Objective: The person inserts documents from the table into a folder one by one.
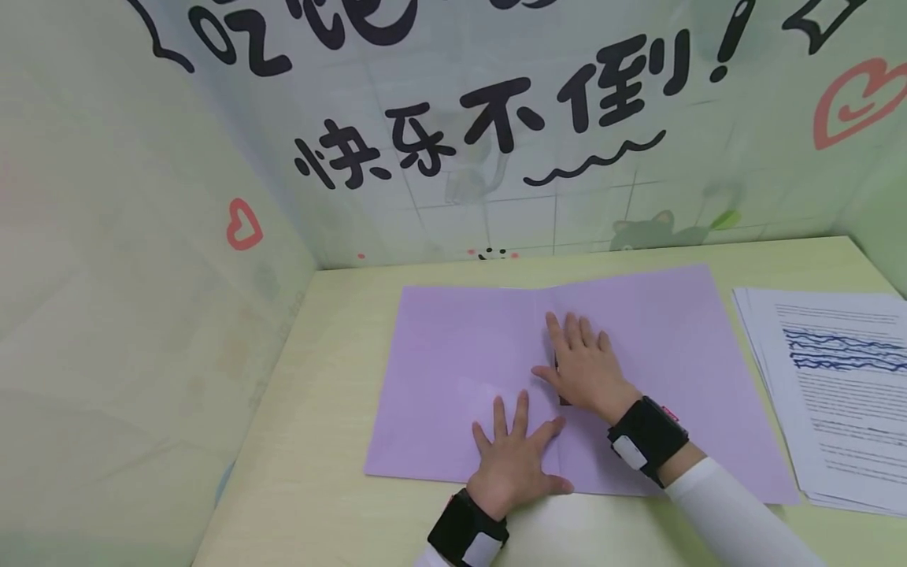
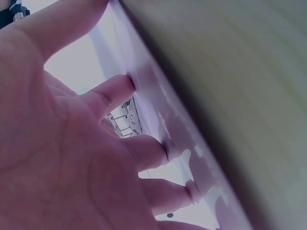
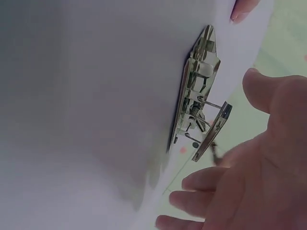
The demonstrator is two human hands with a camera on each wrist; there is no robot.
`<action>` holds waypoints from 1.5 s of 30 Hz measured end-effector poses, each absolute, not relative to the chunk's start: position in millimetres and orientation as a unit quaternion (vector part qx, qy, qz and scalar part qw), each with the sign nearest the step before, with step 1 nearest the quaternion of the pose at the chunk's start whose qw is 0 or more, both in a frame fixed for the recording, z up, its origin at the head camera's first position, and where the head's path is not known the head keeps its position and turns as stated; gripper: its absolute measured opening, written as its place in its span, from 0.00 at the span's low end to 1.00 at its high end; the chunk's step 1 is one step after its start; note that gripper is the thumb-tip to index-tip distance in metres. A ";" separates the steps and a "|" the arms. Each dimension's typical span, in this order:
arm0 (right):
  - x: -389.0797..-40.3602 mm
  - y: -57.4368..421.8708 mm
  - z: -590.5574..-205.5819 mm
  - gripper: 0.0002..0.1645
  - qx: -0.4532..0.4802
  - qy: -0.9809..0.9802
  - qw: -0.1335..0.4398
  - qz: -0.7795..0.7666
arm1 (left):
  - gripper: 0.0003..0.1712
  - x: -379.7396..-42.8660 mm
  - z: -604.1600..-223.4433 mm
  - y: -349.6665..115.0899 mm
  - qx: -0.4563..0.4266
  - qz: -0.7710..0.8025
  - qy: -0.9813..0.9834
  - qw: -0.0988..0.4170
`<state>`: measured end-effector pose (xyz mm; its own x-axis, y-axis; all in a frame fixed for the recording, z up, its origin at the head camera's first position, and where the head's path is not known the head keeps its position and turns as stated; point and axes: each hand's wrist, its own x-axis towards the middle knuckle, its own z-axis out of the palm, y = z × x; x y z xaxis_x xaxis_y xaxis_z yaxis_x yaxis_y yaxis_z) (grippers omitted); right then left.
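Note:
A purple folder [image 1: 453,354] lies spread wide on the table, its crease running between the two halves. Near that crease sits a metal clip [image 3: 195,91], with a bar raised on thin pins in the right wrist view. My right hand [image 1: 588,370] is over the clip, fingers extended, hiding most of it in the head view. In the right wrist view its fingers are close beside the raised bar. My left hand [image 1: 510,465] rests at the folder's near edge, fingers spread, and its fingertips touch the purple surface [image 2: 160,103] in the left wrist view.
A stack of printed sheets [image 1: 850,425] with blue wavy lines lies to the right of the folder. The pale wooden table [image 1: 305,441] meets a printed back wall [image 1: 453,228] and a side wall [image 1: 142,315] on the left.

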<state>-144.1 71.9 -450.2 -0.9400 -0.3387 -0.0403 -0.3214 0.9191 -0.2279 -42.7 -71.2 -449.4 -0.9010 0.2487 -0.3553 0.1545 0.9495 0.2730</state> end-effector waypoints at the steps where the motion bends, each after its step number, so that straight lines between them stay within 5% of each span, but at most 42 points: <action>1: -144.3 72.8 -450.2 0.50 -0.162 0.979 0.047 -0.114 | 0.47 -42.3 -449.7 -71.4 0.103 0.122 0.967 0.196; 15: -141.7 108.7 -448.3 0.49 -0.114 0.977 0.109 -0.141 | 0.48 -41.5 -453.5 -78.0 0.093 0.131 0.968 0.192; 29: -127.0 181.8 -446.0 0.50 -0.093 0.974 0.105 -0.176 | 0.48 -41.3 -454.8 -81.9 0.089 0.146 0.964 0.202; 45: -108.8 294.5 -439.3 0.43 -0.009 0.973 0.024 -0.229 | 0.48 -43.3 -452.3 -82.1 0.096 0.146 0.963 0.205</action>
